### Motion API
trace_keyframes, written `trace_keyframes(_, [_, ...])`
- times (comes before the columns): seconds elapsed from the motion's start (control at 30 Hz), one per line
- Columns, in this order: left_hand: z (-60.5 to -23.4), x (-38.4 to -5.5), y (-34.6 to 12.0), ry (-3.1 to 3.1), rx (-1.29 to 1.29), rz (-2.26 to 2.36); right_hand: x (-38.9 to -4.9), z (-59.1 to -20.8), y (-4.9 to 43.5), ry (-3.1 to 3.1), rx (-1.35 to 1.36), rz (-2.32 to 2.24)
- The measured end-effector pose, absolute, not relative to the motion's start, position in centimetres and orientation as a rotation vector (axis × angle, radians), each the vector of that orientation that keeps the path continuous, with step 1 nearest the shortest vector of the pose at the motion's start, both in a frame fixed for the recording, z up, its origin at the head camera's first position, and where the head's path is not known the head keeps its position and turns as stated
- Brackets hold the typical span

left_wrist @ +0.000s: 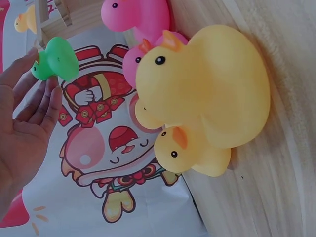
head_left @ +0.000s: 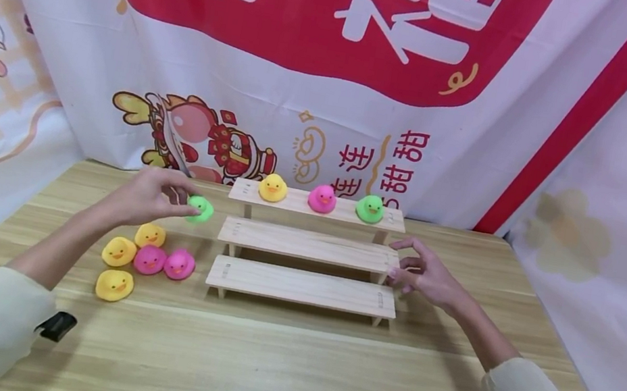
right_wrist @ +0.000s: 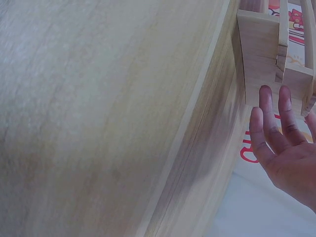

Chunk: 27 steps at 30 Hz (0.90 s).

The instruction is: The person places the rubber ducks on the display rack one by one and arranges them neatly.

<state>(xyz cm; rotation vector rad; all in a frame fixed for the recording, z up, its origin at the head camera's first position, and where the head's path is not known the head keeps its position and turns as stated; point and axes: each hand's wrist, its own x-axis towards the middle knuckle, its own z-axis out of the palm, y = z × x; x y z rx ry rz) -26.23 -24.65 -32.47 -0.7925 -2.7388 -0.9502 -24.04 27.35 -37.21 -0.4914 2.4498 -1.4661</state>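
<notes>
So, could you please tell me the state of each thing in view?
Left hand: pinching a green duck
That green duck: lifted off the table
Right hand: at the right end of the wooden stand, contact unclear
Wooden stand: upright
Top-tier yellow duck: upright, leftmost
Top-tier pink duck: upright, centre
Top-tier green duck: upright, rightmost
Three loose yellow ducks: upright on the table
Two loose pink ducks: upright, side by side
Banner: hanging behind

The table point(head_left: 262, 365), seemingly wood, bears a three-tier rack point(head_left: 308, 246) and five toy ducks point(head_left: 114, 286).
</notes>
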Motion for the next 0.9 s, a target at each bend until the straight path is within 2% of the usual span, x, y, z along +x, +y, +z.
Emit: trace_keyframes(0.9, [-32.0,-25.4,-22.2,-2.676,-0.875,-1.090,-24.2,-37.3,27.3,2.437,-0.473,-1.475])
